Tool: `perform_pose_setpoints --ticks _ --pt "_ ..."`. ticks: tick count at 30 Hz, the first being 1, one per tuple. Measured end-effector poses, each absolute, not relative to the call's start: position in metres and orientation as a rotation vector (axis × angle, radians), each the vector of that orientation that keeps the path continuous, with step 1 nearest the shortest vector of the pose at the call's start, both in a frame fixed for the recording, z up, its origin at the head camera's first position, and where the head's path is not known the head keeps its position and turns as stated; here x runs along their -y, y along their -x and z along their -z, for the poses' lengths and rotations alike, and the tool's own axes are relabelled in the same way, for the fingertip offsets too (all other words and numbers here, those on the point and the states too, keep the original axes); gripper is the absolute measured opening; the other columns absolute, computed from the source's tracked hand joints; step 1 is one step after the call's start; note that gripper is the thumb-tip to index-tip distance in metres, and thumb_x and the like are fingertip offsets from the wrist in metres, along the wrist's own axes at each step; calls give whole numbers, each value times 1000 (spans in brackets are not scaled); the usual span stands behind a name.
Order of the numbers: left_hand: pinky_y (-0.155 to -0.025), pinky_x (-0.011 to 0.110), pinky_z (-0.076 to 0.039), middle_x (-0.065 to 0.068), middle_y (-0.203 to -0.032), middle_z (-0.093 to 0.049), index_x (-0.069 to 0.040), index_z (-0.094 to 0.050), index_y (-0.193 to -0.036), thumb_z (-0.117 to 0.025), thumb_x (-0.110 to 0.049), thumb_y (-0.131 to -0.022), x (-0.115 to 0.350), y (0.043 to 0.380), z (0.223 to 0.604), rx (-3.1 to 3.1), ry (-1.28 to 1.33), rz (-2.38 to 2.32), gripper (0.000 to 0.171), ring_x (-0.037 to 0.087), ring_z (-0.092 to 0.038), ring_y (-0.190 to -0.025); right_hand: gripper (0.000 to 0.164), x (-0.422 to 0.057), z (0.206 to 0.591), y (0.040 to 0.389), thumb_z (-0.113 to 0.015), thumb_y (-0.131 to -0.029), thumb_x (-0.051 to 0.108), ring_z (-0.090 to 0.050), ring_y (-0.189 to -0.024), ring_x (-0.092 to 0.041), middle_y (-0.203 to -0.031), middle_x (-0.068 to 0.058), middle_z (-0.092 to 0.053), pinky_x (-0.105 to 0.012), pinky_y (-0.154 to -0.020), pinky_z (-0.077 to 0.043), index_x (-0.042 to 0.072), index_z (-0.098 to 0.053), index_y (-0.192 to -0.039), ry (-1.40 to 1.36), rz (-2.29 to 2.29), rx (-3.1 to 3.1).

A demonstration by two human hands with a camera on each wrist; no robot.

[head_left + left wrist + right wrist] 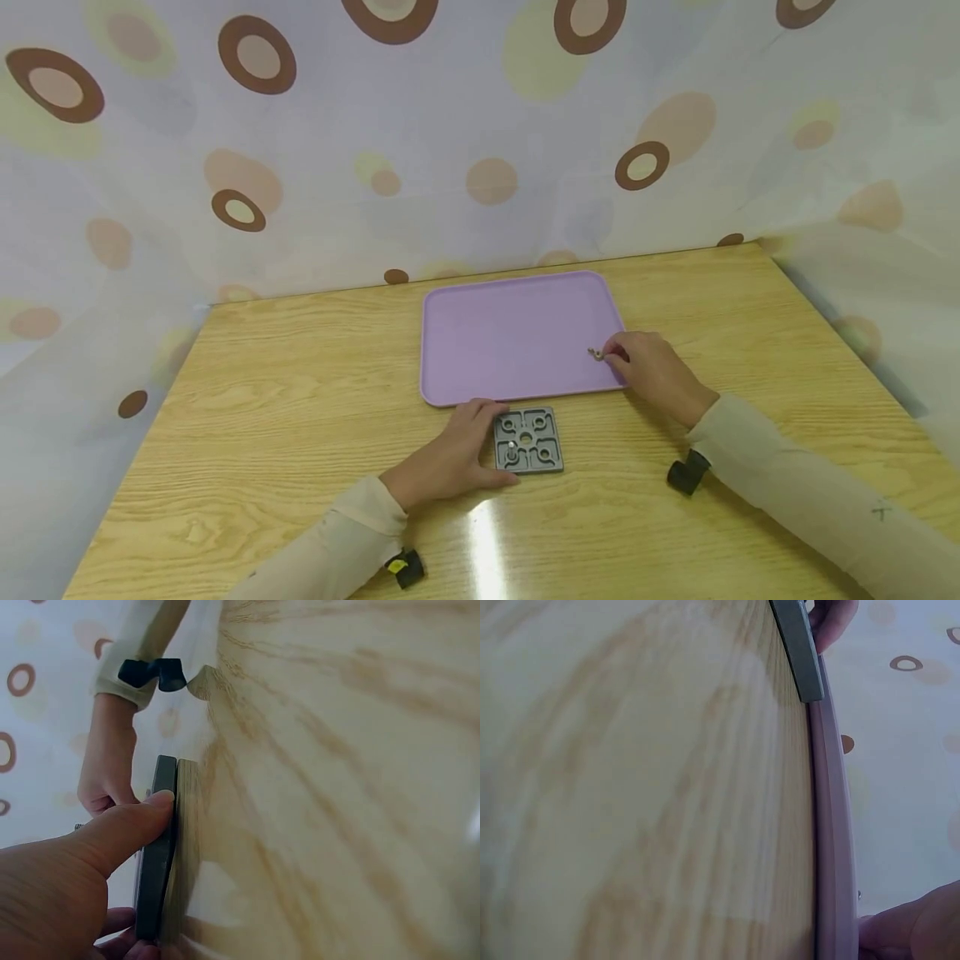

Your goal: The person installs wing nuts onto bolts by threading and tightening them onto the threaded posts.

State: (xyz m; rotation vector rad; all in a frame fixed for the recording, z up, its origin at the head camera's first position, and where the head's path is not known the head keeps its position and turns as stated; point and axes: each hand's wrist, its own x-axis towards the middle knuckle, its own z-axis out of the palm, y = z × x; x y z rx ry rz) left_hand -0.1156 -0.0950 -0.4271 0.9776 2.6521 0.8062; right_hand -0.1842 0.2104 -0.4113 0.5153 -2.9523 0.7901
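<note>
A square grey metal plate [550, 421] with several round raised rings lies on the table, just in front of the lilac tray [517, 333]. My left hand [450, 458] grips it at its left side, thumb [131, 825] on the near edge and fingers at the far edge. A small upright metal pin [512, 450] stands in the plate's near-left ring. Over the tray's front right part, my right hand [656, 371] pinches a small brass-coloured metal piece [596, 353]. Its exact kind is too small to tell, and the fingers partly hide it.
The wood-grain table [300, 383] extends to both sides of the tray. A patterned cloth [465, 125] hangs behind the table and along its sides. Dark wrist straps [687, 472] sit on both sleeves.
</note>
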Motion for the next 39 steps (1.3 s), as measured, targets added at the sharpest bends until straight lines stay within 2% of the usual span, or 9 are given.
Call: perform_pose_setpoints --ticks 10,17,25,39 --pt "-103 37 -32 9 -132 -35 -4 -33 -138 -75 -47 -73 96 117 431 -2637 -972 -851 89 22 -32 -121 11 -206 409 182 -60 -90 9 -57 -82 -19 -94 -7 -65 -38 -74 -48 3 -66 -97 -581 -867 2905" --pt "-102 36 -32 7 -133 -34 -7 -32 -140 -74 -49 -73 97 117 434 -2619 -933 -868 90 19 -31 -121 9 -194 397 171 -63 -88 11 -56 -82 -12 -94 1 -65 -32 -72 -49 9 -67 -97 -749 -980 2802" --pt "-103 36 -30 7 -133 -34 -8 -32 -140 -74 -49 -74 98 117 435 -2612 -938 -907 88 18 -30 -122 11 -177 387 154 -66 -86 6 -58 -81 -4 -91 7 -64 -24 -72 -51 11 -66 -95 -1007 -1029 2623" --pt "-103 38 -31 10 -133 -35 -7 -33 -139 -74 -46 -74 97 116 432 -2602 -950 -931 86 21 -30 -122 14 -151 379 128 -68 -82 1 -59 -80 -4 -89 4 -65 -19 -69 -50 8 -66 -95 -1348 -1178 2432"
